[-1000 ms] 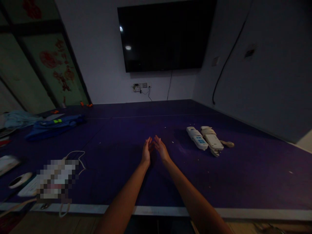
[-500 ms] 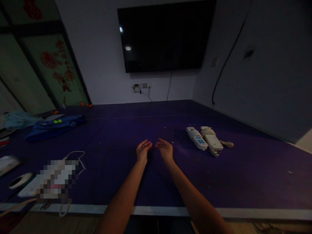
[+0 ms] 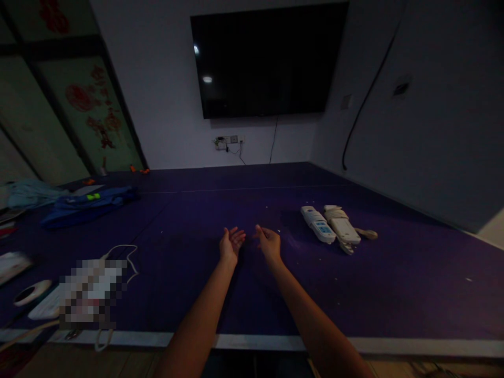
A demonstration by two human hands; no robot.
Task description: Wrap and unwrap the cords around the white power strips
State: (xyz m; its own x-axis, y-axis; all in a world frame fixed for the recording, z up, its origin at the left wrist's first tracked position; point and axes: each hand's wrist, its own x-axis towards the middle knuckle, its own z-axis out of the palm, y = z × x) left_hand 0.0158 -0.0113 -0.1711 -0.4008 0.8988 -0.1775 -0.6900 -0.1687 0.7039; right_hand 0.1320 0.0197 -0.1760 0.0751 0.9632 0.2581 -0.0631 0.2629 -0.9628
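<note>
Nearest, a pale, hard edge strip (image 3: 260, 342) runs along the front of the wide platform, and over it stretch two bare forearms. Behind the strip lies a dark purple mat (image 3: 394, 283), flat and felt-like, flecked with small white crumbs. Out over its middle the left hand (image 3: 230, 245) and the right hand (image 3: 270, 243) hover close together without touching, both unclenched, palms turned up and slightly inward, fingers loosely spread and holding nothing.

To the right of the right hand, well apart from it, lie two white power strips (image 3: 331, 224), long plastic blocks with their cords wound round them, side by side on the mat. At the left edge a thin white cord (image 3: 122, 251) loops beside a blurred patch, and a flat white roll of tape (image 3: 32, 291) lies near it. Farther back on the left sits crumpled blue cloth (image 3: 88, 203). On the far white wall hangs a glossy black screen (image 3: 268, 58), with a socket (image 3: 229, 139) beneath it.
</note>
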